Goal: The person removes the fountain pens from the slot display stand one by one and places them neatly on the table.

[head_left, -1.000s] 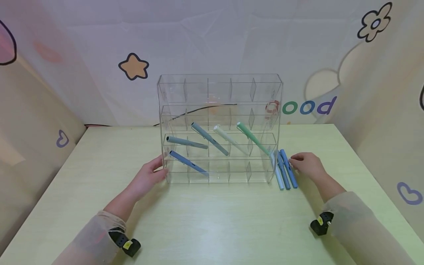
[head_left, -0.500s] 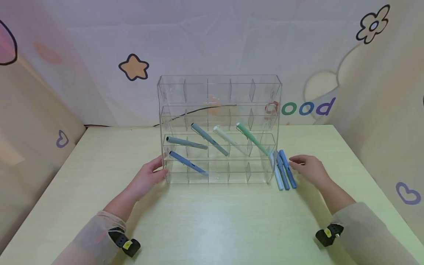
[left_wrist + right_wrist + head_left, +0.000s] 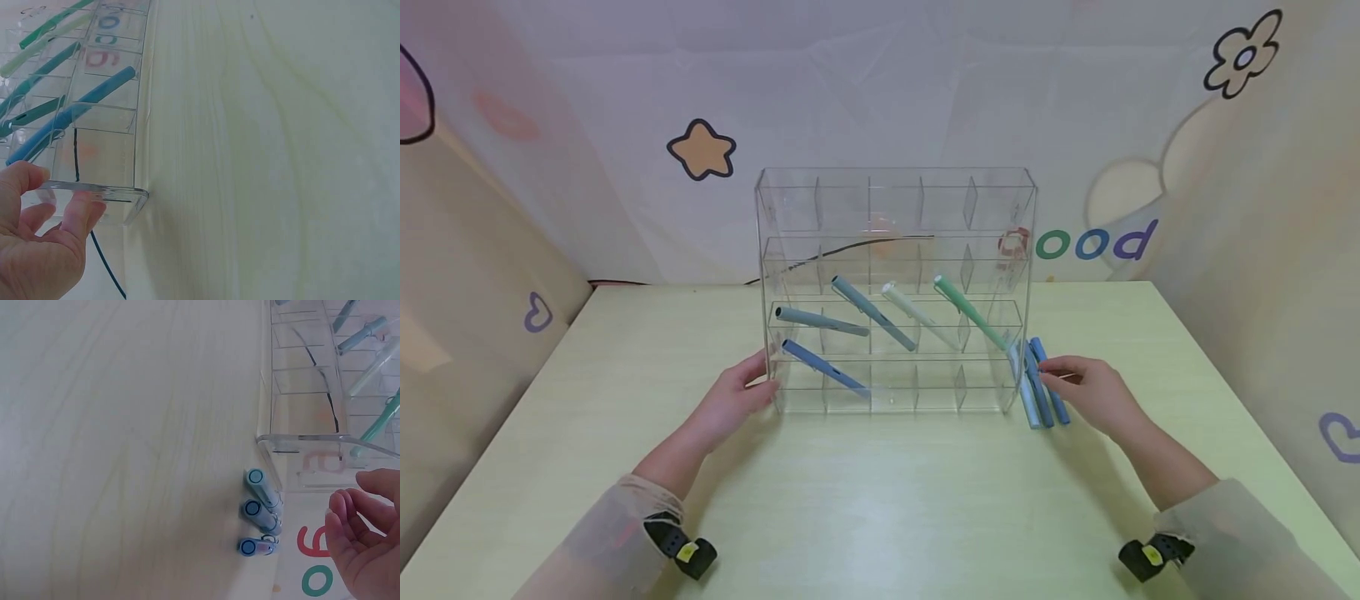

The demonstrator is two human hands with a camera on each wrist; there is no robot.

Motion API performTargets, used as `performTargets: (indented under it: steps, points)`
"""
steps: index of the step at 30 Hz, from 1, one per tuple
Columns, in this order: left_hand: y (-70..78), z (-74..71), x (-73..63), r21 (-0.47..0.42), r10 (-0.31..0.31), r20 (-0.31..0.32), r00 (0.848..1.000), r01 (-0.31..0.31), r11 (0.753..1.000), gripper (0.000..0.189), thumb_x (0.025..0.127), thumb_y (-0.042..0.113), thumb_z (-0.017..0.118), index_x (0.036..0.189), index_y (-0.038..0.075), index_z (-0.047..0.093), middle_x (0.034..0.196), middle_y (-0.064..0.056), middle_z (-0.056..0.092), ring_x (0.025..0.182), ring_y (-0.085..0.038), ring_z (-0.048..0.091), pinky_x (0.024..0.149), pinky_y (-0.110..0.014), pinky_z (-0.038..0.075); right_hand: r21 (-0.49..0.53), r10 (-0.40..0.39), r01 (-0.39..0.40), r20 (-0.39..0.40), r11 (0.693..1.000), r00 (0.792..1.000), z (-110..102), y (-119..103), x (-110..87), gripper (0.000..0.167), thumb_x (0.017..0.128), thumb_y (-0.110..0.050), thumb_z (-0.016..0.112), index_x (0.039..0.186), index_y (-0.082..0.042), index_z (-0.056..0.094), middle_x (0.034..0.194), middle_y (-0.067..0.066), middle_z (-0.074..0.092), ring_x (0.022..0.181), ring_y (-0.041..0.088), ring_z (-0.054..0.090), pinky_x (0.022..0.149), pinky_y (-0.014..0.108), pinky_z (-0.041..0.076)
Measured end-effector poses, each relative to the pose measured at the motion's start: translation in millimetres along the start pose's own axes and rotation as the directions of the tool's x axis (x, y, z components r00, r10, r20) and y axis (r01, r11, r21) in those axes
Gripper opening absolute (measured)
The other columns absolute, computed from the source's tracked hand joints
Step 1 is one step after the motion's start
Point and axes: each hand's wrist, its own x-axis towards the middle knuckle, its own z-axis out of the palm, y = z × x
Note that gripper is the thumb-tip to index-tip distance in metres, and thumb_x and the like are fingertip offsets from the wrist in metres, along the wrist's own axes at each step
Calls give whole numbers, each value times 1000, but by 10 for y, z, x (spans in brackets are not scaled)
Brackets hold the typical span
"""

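Note:
A clear acrylic rack with divided shelves stands upright on the table. My left hand grips its left side panel, thumb and fingers on either side of it in the left wrist view. Inside lean a blue pen, two grey-blue pens, one lying flatter, a pale green pen and a green pen. Beside the rack's right end lie a light blue pen and two darker blue pens, the outermost one nearest my right hand. That hand hovers over them, thumb and fingers apart, holding nothing.
The pale wooden table spreads in front of the rack. A printed cloth backdrop rises behind it. Black wrist cameras sit on the left sleeve and right sleeve.
My right hand has shifted slightly left, from beside the loose pens to over the outermost ones. My left hand and the rack stay in place.

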Motion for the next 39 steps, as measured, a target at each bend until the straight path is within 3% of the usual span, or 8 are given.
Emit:
performTargets:
  steps: [23,31,39]
  points:
    - [-39,-4,27,23,3,-3,1000,-3,1000,59,96,10,49,149,13,22,146,-24,29,126,-37,40,96,-48,39,33,-75,74,34,997,997,131,-357,-164,28,91,-18,61,110,2,65,101,12,66,89,24,60,75,35,51]
    - [-46,-25,-7,36,-20,1,1000,20,999,60,96,11,49,149,15,22,147,-24,28,128,-37,37,97,-49,38,87,-128,121,81,989,988,276,-497,-104,23,90,-13,61,108,0,66,99,14,66,86,22,61,70,31,51]
    - [-41,-12,12,12,8,3,1000,-8,1000,58,97,10,49,149,14,23,146,-24,28,127,-38,38,95,-47,41,117,-182,170,98,979,979,463,-637,13,22,90,-13,62,108,-2,67,101,8,67,89,22,62,72,33,52]
